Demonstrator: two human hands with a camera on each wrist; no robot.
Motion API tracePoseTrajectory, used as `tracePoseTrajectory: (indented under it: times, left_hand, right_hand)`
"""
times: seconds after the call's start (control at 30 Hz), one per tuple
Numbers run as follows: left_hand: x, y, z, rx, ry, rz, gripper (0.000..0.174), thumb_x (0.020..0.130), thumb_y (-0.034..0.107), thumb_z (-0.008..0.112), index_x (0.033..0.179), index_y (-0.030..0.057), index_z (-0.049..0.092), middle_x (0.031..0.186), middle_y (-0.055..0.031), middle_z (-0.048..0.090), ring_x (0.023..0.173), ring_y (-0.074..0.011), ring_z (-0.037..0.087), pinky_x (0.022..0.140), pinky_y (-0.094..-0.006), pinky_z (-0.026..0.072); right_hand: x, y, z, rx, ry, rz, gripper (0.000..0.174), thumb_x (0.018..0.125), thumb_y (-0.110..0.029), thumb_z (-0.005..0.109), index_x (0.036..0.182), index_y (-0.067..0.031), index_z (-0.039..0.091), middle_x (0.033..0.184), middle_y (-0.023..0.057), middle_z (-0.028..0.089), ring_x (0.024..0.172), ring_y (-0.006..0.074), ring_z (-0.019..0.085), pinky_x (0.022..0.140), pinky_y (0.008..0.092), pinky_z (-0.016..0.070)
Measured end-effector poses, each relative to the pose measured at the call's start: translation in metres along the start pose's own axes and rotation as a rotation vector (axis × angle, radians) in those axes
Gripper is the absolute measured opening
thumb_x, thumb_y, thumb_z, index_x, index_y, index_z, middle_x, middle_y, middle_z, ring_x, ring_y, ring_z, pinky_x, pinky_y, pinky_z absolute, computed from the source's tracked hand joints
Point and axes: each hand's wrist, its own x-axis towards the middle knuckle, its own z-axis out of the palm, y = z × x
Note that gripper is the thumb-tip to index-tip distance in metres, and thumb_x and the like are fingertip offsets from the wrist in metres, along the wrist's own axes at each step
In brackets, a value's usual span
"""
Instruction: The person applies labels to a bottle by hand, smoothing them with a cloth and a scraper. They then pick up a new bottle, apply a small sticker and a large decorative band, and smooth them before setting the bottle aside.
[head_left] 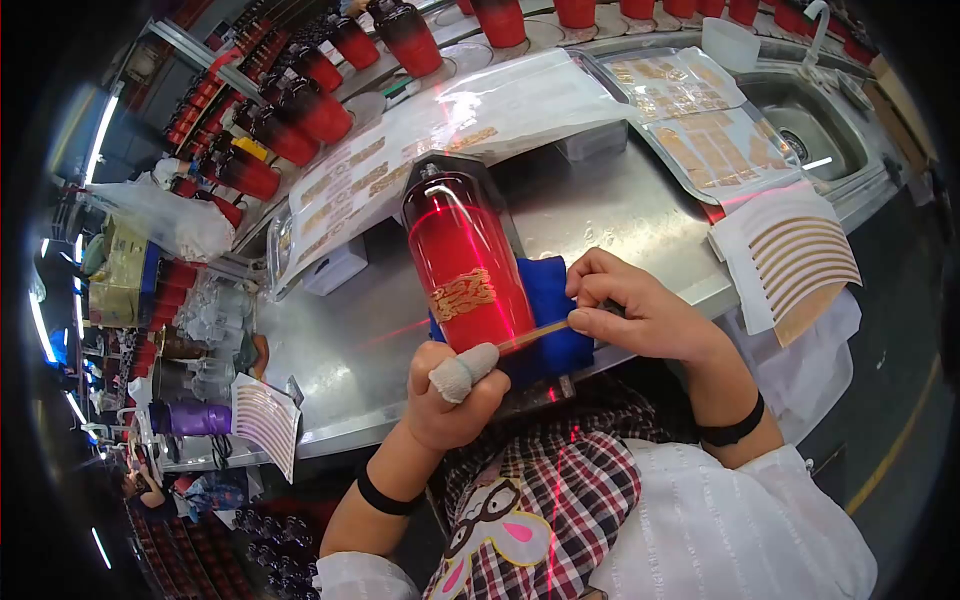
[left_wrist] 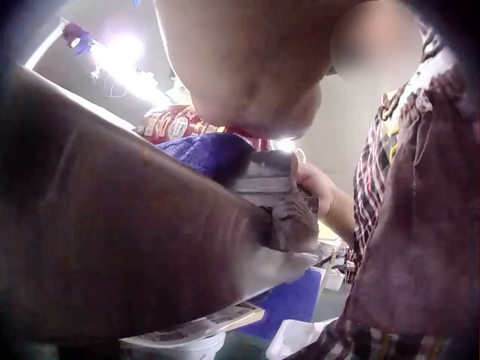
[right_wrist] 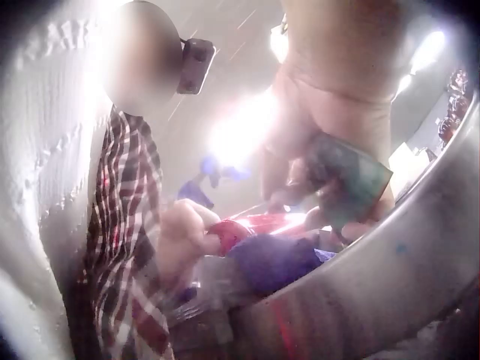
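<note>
A glossy red bottle, dark at its neck, lies on its side on a blue cloth, with a gold pattern near its base. A thin gold decal strip stretches across the base end between both hands. My left hand, one digit wrapped in white, pinches the strip's left end against the base, fingers curled. My right hand pinches the other end between thumb and fingertips. In the right wrist view, a dark green flat piece also sits in the right hand.
Trays of tan decals stand at the back right, near a steel sink. Sheets of curved strips hang over the right edge. A decal-covered sheet lies behind the bottle. Several red-and-black bottles line the far side.
</note>
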Motion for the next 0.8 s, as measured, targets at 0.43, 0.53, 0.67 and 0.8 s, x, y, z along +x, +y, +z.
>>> tracePoseTrajectory:
  times: [0.43,0.53,0.67,0.8]
  left_hand:
    - [0.003,0.004,0.002,0.018,-0.001,0.026,0.024,0.056,0.011,0.073,0.08,0.0164,0.068,0.117,-0.0002,0.06,0.091,-0.0212,0.05,0.066,-0.0339,0.0448]
    - [0.013,0.002,-0.002,0.041,-0.021,0.072,0.025,0.056,0.009,0.073,0.079,0.0157,0.068,0.117,-0.0009,0.06,0.091,-0.0216,0.05,0.066,-0.0347,0.0445]
    - [0.006,-0.001,0.003,-0.013,0.0,0.054,0.025,0.056,0.01,0.073,0.081,0.0164,0.068,0.117,-0.0003,0.06,0.092,-0.0216,0.049,0.069,-0.0352,0.0446]
    - [0.0,0.004,0.002,0.027,-0.007,-0.012,0.026,0.056,0.011,0.073,0.081,0.0163,0.068,0.116,0.0001,0.061,0.092,-0.0213,0.05,0.069,-0.0352,0.0446]
  right_hand:
    - [0.001,0.008,0.005,-0.038,0.021,-0.003,0.025,0.09,-0.023,0.067,0.085,0.0005,0.06,0.099,0.011,0.053,0.091,0.0208,0.052,0.078,0.0316,0.0444]
    - [0.004,0.009,0.005,-0.054,0.013,-0.013,0.024,0.09,-0.022,0.068,0.086,0.0004,0.059,0.099,0.0107,0.053,0.09,0.0209,0.052,0.078,0.0321,0.0444]
    - [0.004,0.009,0.007,-0.04,0.017,-0.01,0.023,0.089,-0.021,0.068,0.086,0.0002,0.059,0.1,0.011,0.053,0.09,0.0214,0.052,0.079,0.0324,0.0443]
    - [0.004,0.009,0.008,-0.053,0.005,-0.034,0.023,0.089,-0.021,0.069,0.086,0.0002,0.059,0.1,0.0115,0.052,0.091,0.0223,0.052,0.08,0.0324,0.044]
